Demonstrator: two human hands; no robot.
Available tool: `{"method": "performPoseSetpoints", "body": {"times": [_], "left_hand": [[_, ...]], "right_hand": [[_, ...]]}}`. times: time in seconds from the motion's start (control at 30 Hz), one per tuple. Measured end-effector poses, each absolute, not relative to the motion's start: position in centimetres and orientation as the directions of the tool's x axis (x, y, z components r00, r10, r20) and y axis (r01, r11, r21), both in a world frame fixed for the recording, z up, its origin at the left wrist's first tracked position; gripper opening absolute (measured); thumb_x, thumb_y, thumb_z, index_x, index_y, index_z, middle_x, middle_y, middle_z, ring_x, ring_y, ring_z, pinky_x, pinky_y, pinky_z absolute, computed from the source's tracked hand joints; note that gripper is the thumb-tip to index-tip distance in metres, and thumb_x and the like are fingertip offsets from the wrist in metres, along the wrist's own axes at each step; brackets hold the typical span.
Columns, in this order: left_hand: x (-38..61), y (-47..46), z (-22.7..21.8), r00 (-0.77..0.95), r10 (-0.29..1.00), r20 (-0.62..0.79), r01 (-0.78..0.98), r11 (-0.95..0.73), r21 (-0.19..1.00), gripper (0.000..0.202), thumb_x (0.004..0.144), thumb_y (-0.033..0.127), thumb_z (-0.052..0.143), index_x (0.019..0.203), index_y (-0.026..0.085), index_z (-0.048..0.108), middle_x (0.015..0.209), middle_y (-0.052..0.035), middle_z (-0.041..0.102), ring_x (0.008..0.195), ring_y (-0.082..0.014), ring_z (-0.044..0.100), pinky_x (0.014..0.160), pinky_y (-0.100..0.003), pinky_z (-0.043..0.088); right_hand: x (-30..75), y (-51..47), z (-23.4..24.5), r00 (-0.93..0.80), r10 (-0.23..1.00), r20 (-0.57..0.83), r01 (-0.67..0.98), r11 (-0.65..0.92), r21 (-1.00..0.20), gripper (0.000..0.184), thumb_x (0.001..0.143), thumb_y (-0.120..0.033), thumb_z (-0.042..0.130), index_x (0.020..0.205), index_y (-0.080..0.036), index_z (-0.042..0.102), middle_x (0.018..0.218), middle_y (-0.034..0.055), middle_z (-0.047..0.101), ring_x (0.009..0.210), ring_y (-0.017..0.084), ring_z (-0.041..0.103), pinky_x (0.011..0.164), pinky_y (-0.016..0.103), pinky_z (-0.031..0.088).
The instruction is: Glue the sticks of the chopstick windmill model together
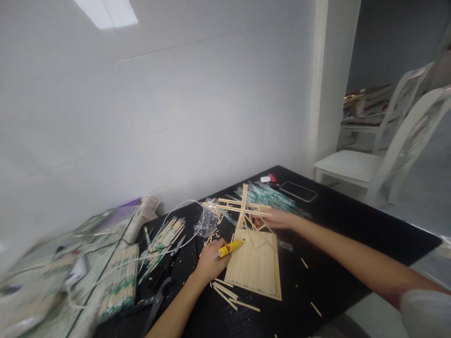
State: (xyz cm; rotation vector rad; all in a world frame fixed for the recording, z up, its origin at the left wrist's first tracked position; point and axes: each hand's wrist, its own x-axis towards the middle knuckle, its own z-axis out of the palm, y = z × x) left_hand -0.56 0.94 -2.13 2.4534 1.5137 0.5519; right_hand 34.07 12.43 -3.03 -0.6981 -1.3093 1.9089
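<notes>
My left hand (pixel 211 260) is closed around a slim yellow tube (pixel 230 248), which points to the right over a model made of pale wooden sticks. The model's lower part is a panel (pixel 253 267) of sticks laid side by side, widening toward me. Above it stands a cross-shaped frame (pixel 244 204) of thin sticks, with slanted struts below it. My right hand (pixel 271 218) is at the right of this frame, fingers closed on its sticks; the fingertips are partly hidden. Short loose sticks (pixel 225 293) lie beside the panel, near my left wrist.
Bundled wooden sticks (pixel 120 277), scissors (pixel 178 245) and black-handled pliers (pixel 158 300) lie on the left, with a white cable across them. Green-printed wrappers (pixel 271 196), a phone (pixel 298 191) and stick offcuts lie on the black table (pixel 352 225). White chairs (pixel 352 164) stand beyond.
</notes>
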Motion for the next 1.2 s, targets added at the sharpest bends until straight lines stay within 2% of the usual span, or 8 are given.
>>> {"method": "performPoseSetpoints", "body": {"times": [0.23, 0.4, 0.57, 0.7, 1.07, 1.2], "left_hand": [[-0.5, 0.9, -2.1, 0.401, 0.889, 0.221, 0.807, -0.457, 0.374, 0.015, 0.098, 0.022, 0.070, 0.088, 0.027, 0.060, 0.088, -0.0043, 0.080, 0.086, -0.0232, 0.077, 0.078, -0.031, 0.045], [-0.7, 1.1, -2.5, 0.406, 0.884, 0.231, 0.806, -0.466, 0.364, 0.015, 0.097, 0.023, 0.071, 0.088, 0.027, 0.060, 0.089, -0.0051, 0.081, 0.087, -0.0236, 0.078, 0.079, -0.031, 0.045], [-0.7, 1.1, -2.5, 0.412, 0.879, 0.238, 0.802, -0.474, 0.364, 0.015, 0.098, 0.023, 0.070, 0.088, 0.027, 0.060, 0.087, -0.0040, 0.080, 0.085, -0.0225, 0.077, 0.078, -0.030, 0.045], [-0.6, 1.0, -2.2, 0.406, 0.881, 0.244, 0.803, -0.471, 0.365, 0.015, 0.095, 0.022, 0.071, 0.086, 0.027, 0.060, 0.086, -0.0036, 0.080, 0.084, -0.0222, 0.077, 0.077, -0.030, 0.046], [-0.5, 0.7, -1.5, 0.407, 0.886, 0.222, 0.803, -0.462, 0.377, 0.010, 0.095, 0.025, 0.068, 0.087, 0.027, 0.062, 0.086, -0.0046, 0.080, 0.083, -0.0226, 0.075, 0.078, -0.032, 0.047], [-0.5, 0.7, -1.4, 0.413, 0.883, 0.225, 0.795, -0.470, 0.384, 0.008, 0.096, 0.025, 0.069, 0.090, 0.027, 0.064, 0.088, -0.0042, 0.080, 0.086, -0.0235, 0.079, 0.079, -0.031, 0.049]], "right_hand": [[33.9, 12.6, -3.3, -0.599, 0.800, -0.036, -0.249, -0.229, -0.941, 0.062, 0.077, -0.058, 0.118, 0.092, -0.022, 0.070, 0.073, -0.0030, 0.068, 0.073, 0.018, 0.073, 0.087, 0.038, 0.067], [33.9, 12.7, -3.5, -0.608, 0.794, -0.017, -0.247, -0.209, -0.946, 0.061, 0.082, -0.062, 0.116, 0.095, -0.022, 0.071, 0.074, -0.0026, 0.068, 0.074, 0.018, 0.073, 0.088, 0.039, 0.066], [33.9, 12.6, -3.4, -0.610, 0.792, -0.021, -0.244, -0.213, -0.946, 0.065, 0.079, -0.066, 0.116, 0.093, -0.022, 0.071, 0.073, -0.0029, 0.068, 0.074, 0.018, 0.073, 0.087, 0.037, 0.065], [33.9, 12.6, -3.3, -0.611, 0.791, -0.022, -0.254, -0.222, -0.941, 0.066, 0.074, -0.064, 0.119, 0.093, -0.021, 0.072, 0.073, -0.0034, 0.069, 0.073, 0.017, 0.073, 0.087, 0.037, 0.066], [33.9, 12.2, -2.3, -0.627, 0.778, -0.027, -0.225, -0.215, -0.950, 0.051, 0.092, -0.054, 0.109, 0.091, -0.023, 0.069, 0.071, -0.0026, 0.066, 0.070, 0.017, 0.071, 0.087, 0.037, 0.068], [34.0, 11.9, -1.9, -0.623, 0.782, -0.027, -0.221, -0.209, -0.953, 0.054, 0.091, -0.055, 0.110, 0.088, -0.023, 0.066, 0.069, -0.0029, 0.065, 0.072, 0.017, 0.073, 0.089, 0.036, 0.069]]}}
